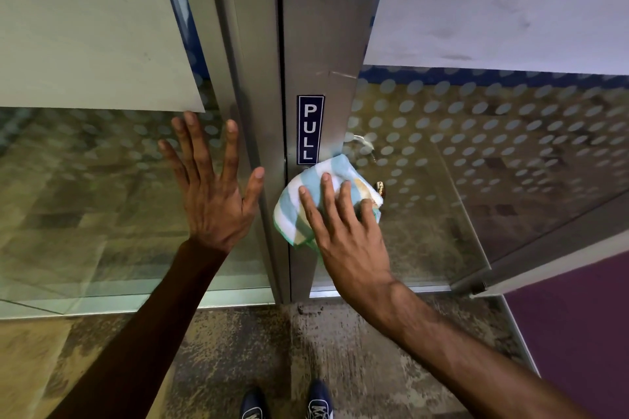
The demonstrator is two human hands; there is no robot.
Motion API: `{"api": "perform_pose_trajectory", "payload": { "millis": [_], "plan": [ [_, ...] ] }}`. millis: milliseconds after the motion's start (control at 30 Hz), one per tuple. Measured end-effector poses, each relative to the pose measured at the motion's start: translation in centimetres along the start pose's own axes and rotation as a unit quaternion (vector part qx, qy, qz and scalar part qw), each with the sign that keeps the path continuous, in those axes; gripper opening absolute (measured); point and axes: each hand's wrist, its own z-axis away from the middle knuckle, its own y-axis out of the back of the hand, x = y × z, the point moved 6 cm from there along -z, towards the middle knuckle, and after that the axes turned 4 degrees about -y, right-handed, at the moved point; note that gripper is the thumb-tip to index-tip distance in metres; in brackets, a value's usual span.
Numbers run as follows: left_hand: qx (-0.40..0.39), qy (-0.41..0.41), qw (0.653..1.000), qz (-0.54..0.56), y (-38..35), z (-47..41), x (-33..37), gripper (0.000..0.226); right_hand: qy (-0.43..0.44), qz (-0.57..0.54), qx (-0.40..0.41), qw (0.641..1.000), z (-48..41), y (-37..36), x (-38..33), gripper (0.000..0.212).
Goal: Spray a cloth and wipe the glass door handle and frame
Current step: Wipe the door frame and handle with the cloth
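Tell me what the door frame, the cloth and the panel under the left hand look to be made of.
Door frame: brushed metal, probably aluminium or steel, with a dull grey sheen and fine streaks.
Cloth: soft terry-like fabric, blue and white stripes, bunched in folds.
Panel: glass, see-through, with frosted dots.
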Motion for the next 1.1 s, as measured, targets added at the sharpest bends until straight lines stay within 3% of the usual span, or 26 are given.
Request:
{"api": "perform_pose_trajectory", "payload": {
  "millis": [100, 200, 300, 400, 567, 700, 967, 1100],
  "plan": [
    [0.007, 0.004, 1.000, -0.003, -0.2, 0.0, -0.1, 0.074, -0.006, -0.004, 0.041, 0.999, -0.1, 0.8, 0.0, 0.077],
    [0.010, 0.004, 1.000, -0.011, -0.2, 0.0, -0.1, 0.074, -0.005, -0.035, 0.044, 0.998, -0.8, 0.5, 0.0, 0.053],
    [0.001, 0.005, 1.000, -0.010, -0.3, 0.1, 0.1, 0.074, -0.011, -0.108, -0.028, 0.994, -1.0, -0.6, -0.4, 0.073],
    [-0.002, 0.005, 1.000, -0.012, -0.2, 0.2, 0.5, 0.073, -0.018, -0.144, -0.033, 0.989, -0.9, -0.6, -0.7, 0.086],
    [0.000, -0.001, 1.000, -0.010, -0.1, 0.1, 0.8, 0.073, -0.035, -0.132, -0.058, 0.989, -2.1, 0.1, -0.3, 0.059],
    [0.003, -0.013, 1.000, -0.021, -0.3, 0.0, 1.0, 0.074, 0.010, -0.012, 0.002, 1.000, -2.0, 1.0, -0.1, 0.061],
    [-0.003, -0.015, 0.999, -0.033, -0.6, -0.2, 1.1, 0.074, 0.118, 0.047, 0.118, 0.985, -1.0, -0.3, 0.7, 0.044],
    [0.002, -0.014, 0.999, -0.032, -0.5, -0.2, 1.3, 0.076, 0.174, 0.067, 0.163, 0.969, 0.2, -0.4, 2.0, 0.061]
  ]
}}
